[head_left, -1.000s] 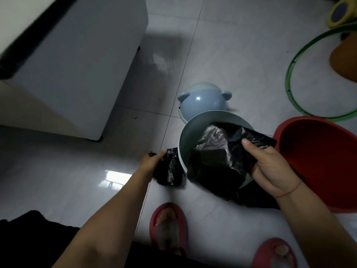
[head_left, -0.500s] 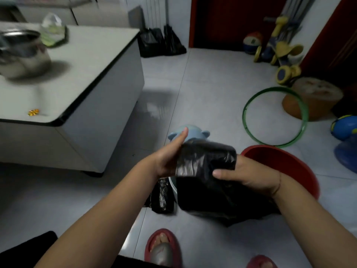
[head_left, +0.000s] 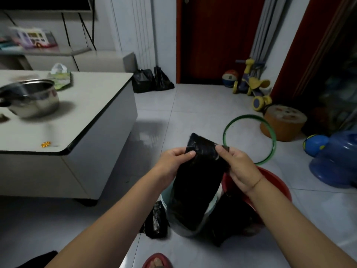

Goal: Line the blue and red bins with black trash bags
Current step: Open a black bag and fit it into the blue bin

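Note:
A black trash bag (head_left: 197, 180) hangs in front of me, still flat and folded. My left hand (head_left: 173, 161) pinches its top left edge and my right hand (head_left: 237, 167) pinches its top right edge. The bag's lower end drops over the pale blue bin (head_left: 179, 227), which stands on the floor mostly hidden behind it. The red bin (head_left: 278, 182) stands just right of it, partly covered by my right arm. A second bundle of black bags (head_left: 155, 221) lies on the floor left of the blue bin.
A white low table (head_left: 87, 117) with a steel pot (head_left: 32, 99) stands at the left. On the floor beyond are a green hoop (head_left: 249, 140), an orange stool (head_left: 284, 122), a blue water jug (head_left: 340, 161) and a toy scooter (head_left: 251, 84). My sandalled foot (head_left: 157, 262) is below.
My head has tilted up, showing more of the room. Both hands have lifted the bag higher above the blue bin and now pinch its top edge at both corners.

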Demonstrator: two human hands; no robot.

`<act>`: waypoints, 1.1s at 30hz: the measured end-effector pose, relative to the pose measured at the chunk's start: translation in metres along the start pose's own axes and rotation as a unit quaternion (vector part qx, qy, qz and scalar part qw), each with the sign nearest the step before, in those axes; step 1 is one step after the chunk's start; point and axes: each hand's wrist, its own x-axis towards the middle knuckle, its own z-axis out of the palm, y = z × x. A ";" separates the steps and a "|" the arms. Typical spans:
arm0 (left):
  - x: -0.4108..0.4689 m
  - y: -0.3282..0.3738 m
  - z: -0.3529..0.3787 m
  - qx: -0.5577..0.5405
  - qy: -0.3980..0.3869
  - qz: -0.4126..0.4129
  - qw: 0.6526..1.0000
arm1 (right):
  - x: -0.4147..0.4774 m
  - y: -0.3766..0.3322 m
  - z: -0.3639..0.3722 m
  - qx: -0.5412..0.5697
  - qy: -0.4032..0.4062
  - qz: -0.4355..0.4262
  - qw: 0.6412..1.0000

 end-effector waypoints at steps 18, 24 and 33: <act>0.014 0.111 0.030 -0.064 0.062 0.111 0.990 | 0.023 -0.096 0.045 -0.191 0.242 -0.294 0.905; 0.019 0.119 0.054 -0.089 0.001 0.106 0.990 | 0.024 -0.101 0.061 -0.034 0.103 -0.209 0.972; 0.029 0.117 0.058 -0.113 -0.024 0.071 0.991 | 0.036 -0.100 0.051 0.030 0.028 -0.203 0.978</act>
